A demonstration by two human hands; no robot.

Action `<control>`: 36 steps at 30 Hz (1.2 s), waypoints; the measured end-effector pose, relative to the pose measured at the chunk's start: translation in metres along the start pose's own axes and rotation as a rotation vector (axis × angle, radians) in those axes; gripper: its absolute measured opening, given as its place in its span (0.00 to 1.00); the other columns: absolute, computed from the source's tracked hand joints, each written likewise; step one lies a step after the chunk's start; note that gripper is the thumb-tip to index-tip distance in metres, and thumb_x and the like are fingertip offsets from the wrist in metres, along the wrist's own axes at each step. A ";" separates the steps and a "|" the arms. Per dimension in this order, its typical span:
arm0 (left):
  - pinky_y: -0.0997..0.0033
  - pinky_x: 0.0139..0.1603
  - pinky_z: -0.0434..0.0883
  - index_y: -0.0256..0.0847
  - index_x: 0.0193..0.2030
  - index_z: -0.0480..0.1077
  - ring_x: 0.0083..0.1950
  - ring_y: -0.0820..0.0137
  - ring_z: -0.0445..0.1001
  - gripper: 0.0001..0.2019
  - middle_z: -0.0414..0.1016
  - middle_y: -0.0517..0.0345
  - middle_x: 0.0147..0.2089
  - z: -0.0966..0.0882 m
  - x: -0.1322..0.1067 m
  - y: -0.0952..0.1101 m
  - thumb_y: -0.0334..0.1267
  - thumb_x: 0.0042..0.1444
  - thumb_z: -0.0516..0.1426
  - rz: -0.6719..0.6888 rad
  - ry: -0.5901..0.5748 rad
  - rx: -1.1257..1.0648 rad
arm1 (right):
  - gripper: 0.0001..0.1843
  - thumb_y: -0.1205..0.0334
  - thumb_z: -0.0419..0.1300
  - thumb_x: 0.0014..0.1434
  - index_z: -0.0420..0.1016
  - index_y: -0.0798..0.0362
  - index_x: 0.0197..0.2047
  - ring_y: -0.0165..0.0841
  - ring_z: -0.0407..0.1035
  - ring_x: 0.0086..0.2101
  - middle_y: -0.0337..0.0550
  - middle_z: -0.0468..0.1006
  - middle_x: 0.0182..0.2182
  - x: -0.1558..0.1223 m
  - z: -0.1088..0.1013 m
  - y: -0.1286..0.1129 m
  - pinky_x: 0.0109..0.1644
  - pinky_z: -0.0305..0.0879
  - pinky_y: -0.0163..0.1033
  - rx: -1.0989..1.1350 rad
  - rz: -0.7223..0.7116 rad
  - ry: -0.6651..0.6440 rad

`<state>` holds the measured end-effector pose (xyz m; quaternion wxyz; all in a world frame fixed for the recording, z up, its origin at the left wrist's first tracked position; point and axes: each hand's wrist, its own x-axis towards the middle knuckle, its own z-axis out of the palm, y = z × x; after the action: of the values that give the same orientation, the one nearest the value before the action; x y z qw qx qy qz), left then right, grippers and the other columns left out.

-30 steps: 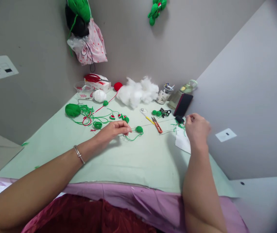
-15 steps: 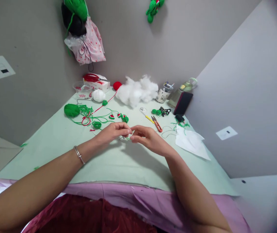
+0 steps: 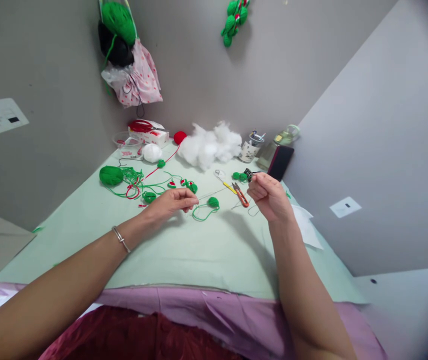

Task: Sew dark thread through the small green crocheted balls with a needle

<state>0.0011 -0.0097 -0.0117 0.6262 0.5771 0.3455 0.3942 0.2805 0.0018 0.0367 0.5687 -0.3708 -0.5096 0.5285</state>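
Centre: left hand (image 3: 174,202) pinching dark thread (image 3: 212,193) | centre-right: right hand (image 3: 270,197) just moved away, fingers narrow, hold unclear to me; thread seemingly drawn out

Since half a second ago, the right hand (image 3: 268,195) has moved from beside the left hand (image 3: 172,204) to right of centre. A thin thread (image 3: 214,193) now shows between them; a green ball (image 3: 213,202), previously hidden, is exposed mid-frame.
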 end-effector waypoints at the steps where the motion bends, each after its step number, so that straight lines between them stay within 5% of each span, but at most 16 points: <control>1: 0.70 0.36 0.62 0.39 0.30 0.73 0.29 0.74 0.63 0.12 0.68 0.62 0.27 -0.001 0.000 0.001 0.45 0.51 0.66 0.006 0.020 -0.011 | 0.13 0.54 0.73 0.50 0.75 0.53 0.29 0.24 0.39 0.20 0.28 0.46 0.17 0.001 -0.002 0.000 0.21 0.42 0.32 0.023 -0.009 0.007; 11: 0.81 0.32 0.68 0.36 0.31 0.73 0.28 0.80 0.66 0.10 0.69 0.63 0.29 -0.039 0.007 0.014 0.37 0.50 0.68 0.091 0.312 -0.413 | 0.13 0.58 0.74 0.49 0.75 0.54 0.28 0.21 0.41 0.18 0.26 0.46 0.15 0.011 -0.019 0.004 0.18 0.48 0.25 0.161 -0.051 0.057; 18: 0.82 0.30 0.72 0.35 0.34 0.72 0.25 0.82 0.68 0.06 0.69 0.63 0.27 -0.065 0.010 0.024 0.29 0.63 0.57 0.124 0.422 -0.808 | 0.12 0.62 0.73 0.48 0.74 0.57 0.29 0.19 0.44 0.16 0.25 0.48 0.15 0.015 -0.028 0.005 0.18 0.50 0.23 0.252 -0.059 0.126; 24: 0.78 0.36 0.77 0.36 0.31 0.72 0.33 0.76 0.77 0.09 0.73 0.61 0.27 -0.069 0.010 0.027 0.28 0.64 0.56 0.124 0.673 -0.788 | 0.10 0.64 0.70 0.53 0.72 0.56 0.28 0.19 0.45 0.15 0.25 0.49 0.14 0.017 -0.033 0.004 0.17 0.50 0.22 0.270 -0.051 0.192; 36: 0.76 0.41 0.76 0.38 0.32 0.70 0.36 0.76 0.78 0.12 0.76 0.59 0.31 -0.079 0.013 0.026 0.30 0.68 0.52 0.132 0.780 -0.818 | 0.09 0.66 0.66 0.59 0.71 0.56 0.30 0.18 0.48 0.14 0.24 0.51 0.13 0.018 -0.046 0.001 0.16 0.51 0.23 0.360 -0.051 0.298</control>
<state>-0.0653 0.0376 0.0065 0.5988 0.1197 0.3335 0.7182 0.3230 0.0254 0.0297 0.7078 -0.3246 -0.3267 0.5356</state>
